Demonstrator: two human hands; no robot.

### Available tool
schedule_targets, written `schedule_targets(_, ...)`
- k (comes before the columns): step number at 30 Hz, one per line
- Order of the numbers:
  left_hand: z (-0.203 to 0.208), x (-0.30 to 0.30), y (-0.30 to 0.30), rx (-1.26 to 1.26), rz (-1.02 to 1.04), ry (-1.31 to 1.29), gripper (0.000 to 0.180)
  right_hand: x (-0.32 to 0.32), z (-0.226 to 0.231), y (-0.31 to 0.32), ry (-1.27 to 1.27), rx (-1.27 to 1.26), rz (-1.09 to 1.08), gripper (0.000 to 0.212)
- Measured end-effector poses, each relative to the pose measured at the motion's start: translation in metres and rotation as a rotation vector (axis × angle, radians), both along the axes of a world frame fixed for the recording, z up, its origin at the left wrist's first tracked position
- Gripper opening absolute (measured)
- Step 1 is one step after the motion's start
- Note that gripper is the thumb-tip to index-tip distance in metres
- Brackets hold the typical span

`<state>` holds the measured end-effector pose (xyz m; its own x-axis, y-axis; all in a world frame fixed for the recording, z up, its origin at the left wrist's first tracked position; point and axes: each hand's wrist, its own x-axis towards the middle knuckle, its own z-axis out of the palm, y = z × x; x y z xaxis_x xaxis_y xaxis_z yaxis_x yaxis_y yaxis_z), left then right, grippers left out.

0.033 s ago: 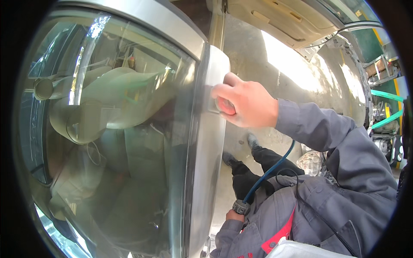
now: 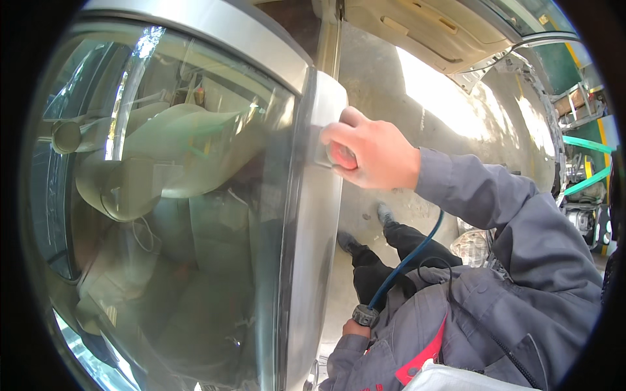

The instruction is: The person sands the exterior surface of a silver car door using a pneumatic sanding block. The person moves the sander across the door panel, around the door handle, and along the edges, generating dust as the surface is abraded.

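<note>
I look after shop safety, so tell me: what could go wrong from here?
The right hand holds a reddish thing at the silver panel, close to the window's dark trim; a slip might scuff that trim.

The blue hose passes in front of the dark trousers, so it could snag during a step.

Red object (image 2: 343, 156) largely concealed by blurred right hand (image 2: 375, 153); left hand (image 2: 356, 328) partly hidden by grey fitting (image 2: 365, 315); open door (image 2: 427, 36) cut off by upper edge.
</note>
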<state>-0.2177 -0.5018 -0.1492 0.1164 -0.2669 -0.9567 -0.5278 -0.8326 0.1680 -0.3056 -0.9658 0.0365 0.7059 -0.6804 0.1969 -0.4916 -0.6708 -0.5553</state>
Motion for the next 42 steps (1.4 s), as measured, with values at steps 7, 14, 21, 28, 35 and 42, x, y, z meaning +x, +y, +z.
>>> schedule_targets(7,0.009,-0.039,-0.002,0.080,0.160,-0.243,0.039,-0.050,-0.105,-0.020,-0.365,0.077,-0.157,0.052)
schedule_targets(14,-0.003,-0.101,0.021,0.017,0.316,-0.477,0.038,-0.057,-0.137,-0.073,-0.503,0.152,-0.228,0.051)
schedule_targets(21,-0.011,-0.155,-0.013,-0.021,0.431,-0.549,0.039,-0.062,-0.153,-0.120,-0.602,0.112,-0.225,0.050)
schedule_targets(28,-0.054,-0.188,-0.011,-0.112,0.469,-0.609,0.039,-0.057,-0.168,-0.103,-0.541,-0.035,-0.201,0.050)
schedule_targets(35,-0.074,-0.212,-0.009,-0.058,0.484,-0.709,0.036,-0.056,-0.191,-0.014,-0.694,-0.126,0.141,0.032)
schedule_targets(42,-0.095,-0.210,-0.003,-0.182,0.490,-0.759,0.038,-0.065,-0.192,-0.090,-0.682,-0.116,-0.104,0.052)
